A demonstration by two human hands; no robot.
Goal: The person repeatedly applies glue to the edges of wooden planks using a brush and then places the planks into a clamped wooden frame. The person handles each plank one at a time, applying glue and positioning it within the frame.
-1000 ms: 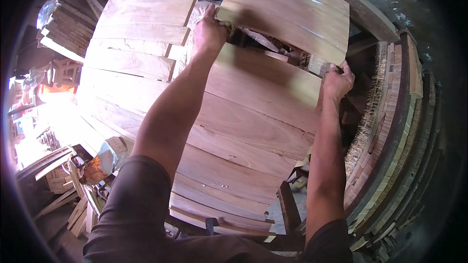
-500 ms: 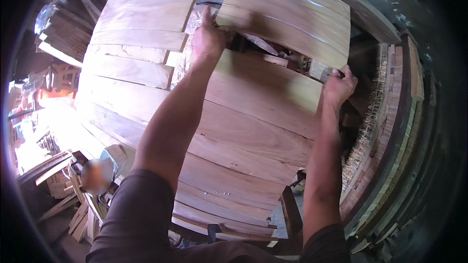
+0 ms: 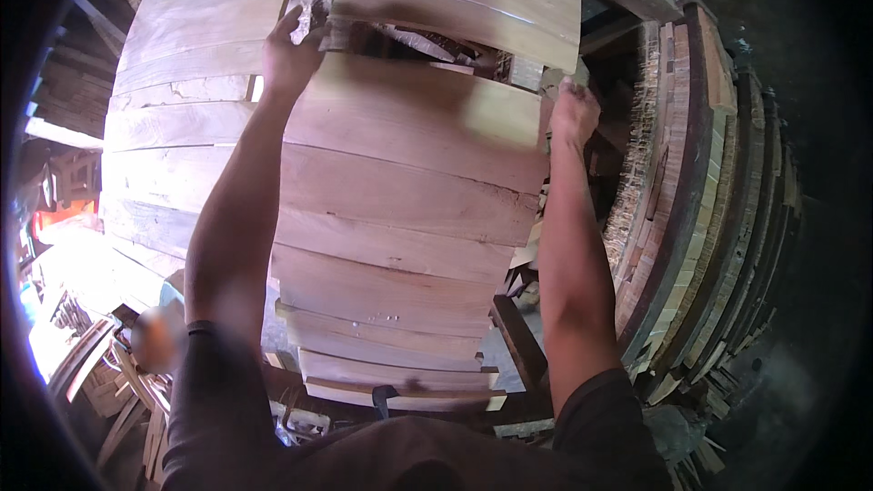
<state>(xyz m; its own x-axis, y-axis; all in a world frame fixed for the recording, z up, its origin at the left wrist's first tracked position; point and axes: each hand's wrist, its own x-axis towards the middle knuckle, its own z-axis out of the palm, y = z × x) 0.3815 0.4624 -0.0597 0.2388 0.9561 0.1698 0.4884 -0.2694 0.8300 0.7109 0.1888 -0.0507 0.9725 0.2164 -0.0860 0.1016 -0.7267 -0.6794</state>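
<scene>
The planks point(image 3: 409, 191) are pale tan with pinkish-brown grain streaks, and the sleeves point(image 3: 218, 409) are dark brown.

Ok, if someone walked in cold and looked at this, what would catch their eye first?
Most likely the tall stack of pale planks filling the middle, with the left hand and right hand gripping the two ends of the top plank. Next, the edge-on boards packed along the right. Last, the sunlit scrap wood at lower left.
</scene>
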